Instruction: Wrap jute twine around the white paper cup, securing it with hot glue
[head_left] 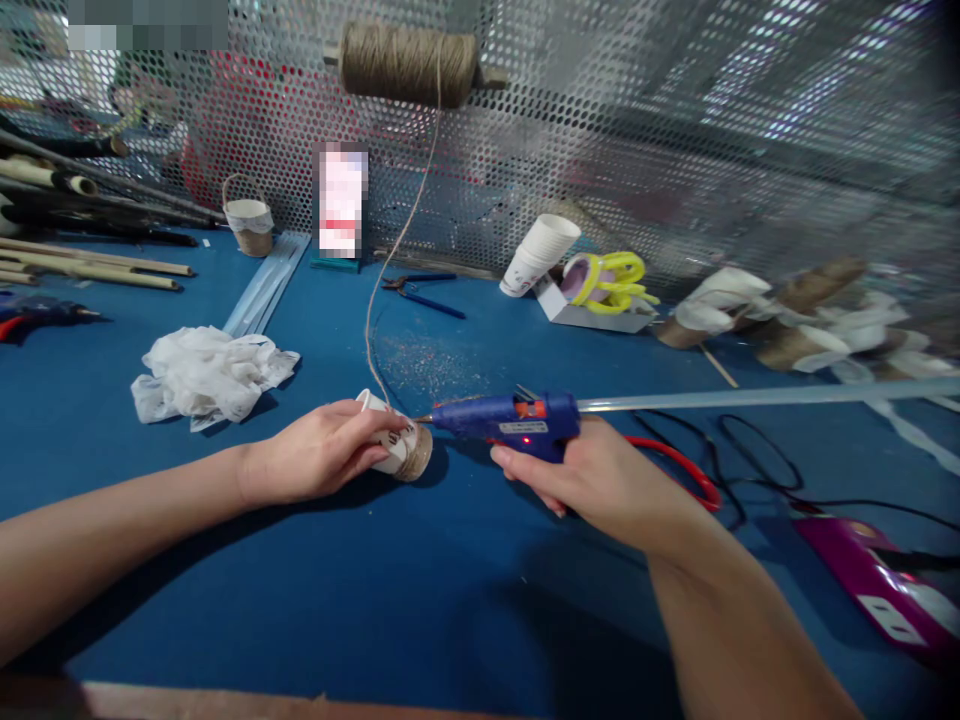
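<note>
Here's the paper cup (393, 456), tilted low over the blue table (300, 590), twine (415, 460) round its base! The left hand (322, 455) pinches it from nine o'clock. From three, the glue gun (472, 418), wrapped in the right hand (600, 475), aims its nozzle (425, 420) close by those fingertips: one slip could burn. And at twelve, the spool (407, 62): any snag there might tug the wraps loose.
</note>
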